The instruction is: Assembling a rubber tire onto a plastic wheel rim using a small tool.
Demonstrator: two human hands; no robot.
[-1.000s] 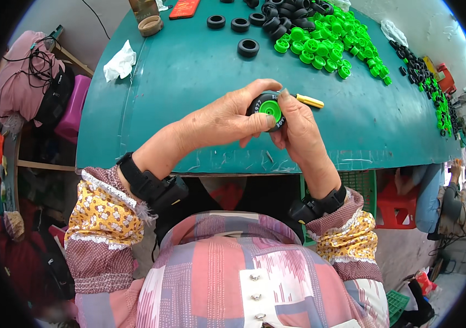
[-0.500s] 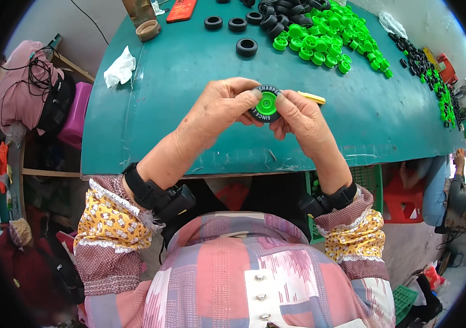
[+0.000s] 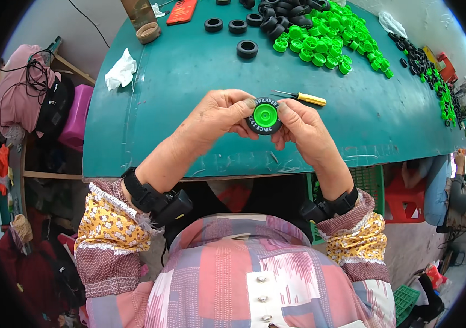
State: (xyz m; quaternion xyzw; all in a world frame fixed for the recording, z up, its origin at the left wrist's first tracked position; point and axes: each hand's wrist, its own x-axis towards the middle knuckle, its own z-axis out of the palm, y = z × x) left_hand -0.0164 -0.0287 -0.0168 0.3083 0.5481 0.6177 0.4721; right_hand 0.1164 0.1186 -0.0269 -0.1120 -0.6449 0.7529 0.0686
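Between both hands I hold a small toy wheel (image 3: 266,115), a black tyre with white lettering around a bright green rim, its face turned up toward me. My left hand (image 3: 226,112) pinches its left edge, the thumb on top and the fingers underneath. On the opposite edge, my right hand (image 3: 300,123) grips the tyre with its thumb, fingers curled below. Just beyond the right hand, a screwdriver (image 3: 310,99) with a yellow handle lies on the green table (image 3: 189,158). A loose black tyre (image 3: 247,49) rests farther off.
A heap of green rims (image 3: 326,41) lies at the back right, beside a pile of black tyres (image 3: 282,13). Left of them are a red phone-like slab (image 3: 181,11), a brown lidded container (image 3: 148,31) and crumpled tissue (image 3: 120,70). Another person (image 3: 462,197) sits at far right.
Both hands have come slightly nearer to me with the wheel, which has turned a little. More of the screwdriver now shows beyond them.
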